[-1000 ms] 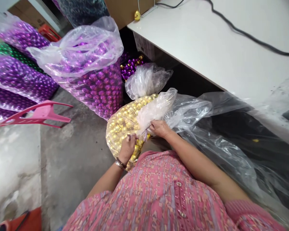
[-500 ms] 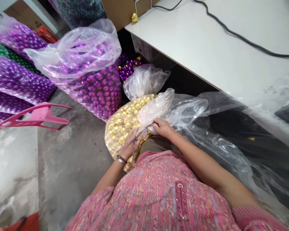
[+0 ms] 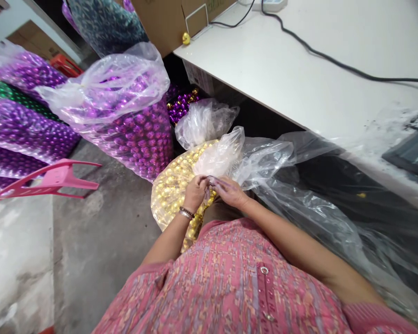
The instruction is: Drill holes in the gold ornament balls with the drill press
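Observation:
A clear plastic bag full of shiny gold balls leans against my legs. Its gathered neck stands up just beyond my fingers. My left hand is closed in a pinch on a thin purple string at the base of that neck. Right beside it, my right hand pinches the same string, and the fingertips of both hands meet. The string is mostly hidden by my fingers, so I cannot make out whether it is knotted.
A large clear bag of purple balls stands at the left, near a pink plastic chair. The white table bears a black cable and a gold ball. Loose clear plastic sheeting hangs at the right.
My two hands have come together at the bag's neck; the left hand has risen toward the right. The string's long loose ends, visible before, are now mostly covered by my fingers.

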### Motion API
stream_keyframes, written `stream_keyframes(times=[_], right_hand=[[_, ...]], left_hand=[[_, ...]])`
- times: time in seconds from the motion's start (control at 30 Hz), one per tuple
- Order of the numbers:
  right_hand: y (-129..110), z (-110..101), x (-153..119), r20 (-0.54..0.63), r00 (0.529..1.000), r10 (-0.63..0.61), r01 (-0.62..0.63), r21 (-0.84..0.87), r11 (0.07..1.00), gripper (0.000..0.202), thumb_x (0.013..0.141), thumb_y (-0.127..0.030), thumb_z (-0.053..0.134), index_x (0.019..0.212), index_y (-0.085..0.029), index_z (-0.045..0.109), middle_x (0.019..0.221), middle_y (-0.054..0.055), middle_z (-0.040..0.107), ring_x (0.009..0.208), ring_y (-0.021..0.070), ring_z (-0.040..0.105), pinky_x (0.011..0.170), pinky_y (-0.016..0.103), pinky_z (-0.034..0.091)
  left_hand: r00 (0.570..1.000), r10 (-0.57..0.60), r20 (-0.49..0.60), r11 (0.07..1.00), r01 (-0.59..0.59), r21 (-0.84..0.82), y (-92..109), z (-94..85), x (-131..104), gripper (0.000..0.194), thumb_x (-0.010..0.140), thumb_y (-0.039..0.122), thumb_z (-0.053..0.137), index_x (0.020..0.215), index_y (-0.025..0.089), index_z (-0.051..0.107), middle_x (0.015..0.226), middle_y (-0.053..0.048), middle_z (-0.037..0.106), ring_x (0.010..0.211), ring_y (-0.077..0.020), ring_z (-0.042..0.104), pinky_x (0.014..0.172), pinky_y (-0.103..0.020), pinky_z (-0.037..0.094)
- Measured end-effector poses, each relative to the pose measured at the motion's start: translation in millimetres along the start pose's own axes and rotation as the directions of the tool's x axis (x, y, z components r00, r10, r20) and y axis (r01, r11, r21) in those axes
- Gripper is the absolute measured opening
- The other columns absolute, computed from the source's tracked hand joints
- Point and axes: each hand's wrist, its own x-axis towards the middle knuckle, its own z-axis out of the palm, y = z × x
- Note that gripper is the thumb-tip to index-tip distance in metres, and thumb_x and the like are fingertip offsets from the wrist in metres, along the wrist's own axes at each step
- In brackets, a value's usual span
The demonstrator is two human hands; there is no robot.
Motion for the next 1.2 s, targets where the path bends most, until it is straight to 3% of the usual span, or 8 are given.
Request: stream_keyframes(times=[0.07,0.17,0.37,0.57,0.73,0.93,1.07,1.2], right_hand=[[-4.2,3.3,-2.5,-0.026,1.0,-0.017,0.017,0.001,1.0,0.039,0.1,-0.047,0.056,0.116,-0.012,0.065,0.116,0.008,0.066,0.113,0.0146,0.063,0.105,0.039,0.056],[-7.9,8.5,-2.8,-0.066,0.997,-0.028,0.028,0.0,1.0,0.039,0.1,-0.046,0.056,0.117,-0.012,0.064,0.116,0.008,0.066,0.112,0.0144,0.063,0.105,0.039,0.056],[-10.2,12.9,1.3,-0.125,0.992,-0.025,0.026,0.004,1.0,0.038,0.1,-0.045,0.056,0.117,-0.012,0.064,0.114,0.008,0.066,0.11,0.0137,0.063,0.103,0.038,0.057],[-5.7,9.1,7.1,-0.174,0.984,-0.033,0.032,-0.01,0.999,0.041,0.1,-0.042,0.056,0.13,-0.014,0.061,0.133,0.011,0.061,0.127,0.0181,0.059,0.112,0.043,0.055],[-0.9,9.8,11.9,-0.111,0.994,-0.012,0.008,-0.04,0.999,0.039,0.1,-0.044,0.056,0.124,-0.013,0.063,0.116,0.008,0.066,0.109,0.0135,0.064,0.102,0.037,0.059],[0.5,10.7,12.6,-0.076,0.997,0.016,-0.022,-0.076,0.997,0.037,0.1,-0.045,0.057,0.112,-0.012,0.065,0.11,0.007,0.066,0.104,0.012,0.063,0.098,0.034,0.058],[-0.7,10.2,9.1,-0.06,0.998,-0.002,-0.002,-0.077,0.997,0.036,0.1,-0.045,0.057,0.112,-0.012,0.065,0.112,0.007,0.065,0.105,0.0121,0.062,0.097,0.033,0.058],[-0.9,7.6,4.2,-0.034,0.998,-0.046,0.043,-0.073,0.996,0.034,0.1,-0.044,0.057,0.111,-0.012,0.065,0.113,0.008,0.064,0.105,0.012,0.061,0.096,0.032,0.057]], left_hand=[[0.999,0.037,0.001,0.991,-0.037,0.127,6.8,0.3,5.7,0.01,0.096,0.023,0.061,0.095,0.018,0.07,0.083,-0.004,0.073,0.079,-0.019,0.069,0.078,-0.03,0.053],[0.969,0.222,0.108,0.918,-0.245,0.31,8.1,-1.1,7.9,0.017,0.099,0.021,0.055,0.089,0.018,0.069,0.084,-0.007,0.071,0.086,-0.0217,0.067,0.085,-0.033,0.052],[0.882,0.365,0.297,0.769,-0.465,0.438,7.1,-7.4,4.0,0.029,0.09,0.009,0.055,0.111,0.016,0.072,0.092,-0.01,0.071,0.091,-0.0233,0.064,0.085,-0.034,0.053],[0.943,0.224,0.246,0.803,-0.321,0.502,19.6,-10.8,7.2,0.027,0.103,0.02,0.05,0.105,0.018,0.077,0.095,-0.01,0.076,0.095,-0.0222,0.069,0.089,-0.033,0.051],[0.956,0.104,0.275,0.892,-0.212,0.399,26.6,-20.2,11.1,0.031,0.103,0.024,0.051,0.095,0.018,0.08,0.098,-0.01,0.08,0.096,-0.0221,0.071,0.089,-0.031,0.051],[0.964,-0.13,0.231,0.991,0.116,0.074,32.8,-33.3,12.7,0.026,0.092,0.025,0.059,0.082,0.017,0.082,0.085,-0.005,0.08,0.084,-0.0197,0.071,0.083,-0.03,0.052],[0.935,-0.285,0.213,0.929,0.324,-0.18,32.0,-36.8,13.1,0.017,0.076,0.022,0.073,0.086,0.016,0.084,0.079,-0.004,0.079,0.073,-0.0171,0.066,0.079,-0.031,0.054],[0.926,-0.317,0.204,0.863,0.371,-0.342,28.8,-29.4,10.9,0.016,0.066,0.017,0.078,0.081,0.015,0.083,0.081,-0.004,0.079,0.079,-0.0176,0.069,0.084,-0.032,0.055]])
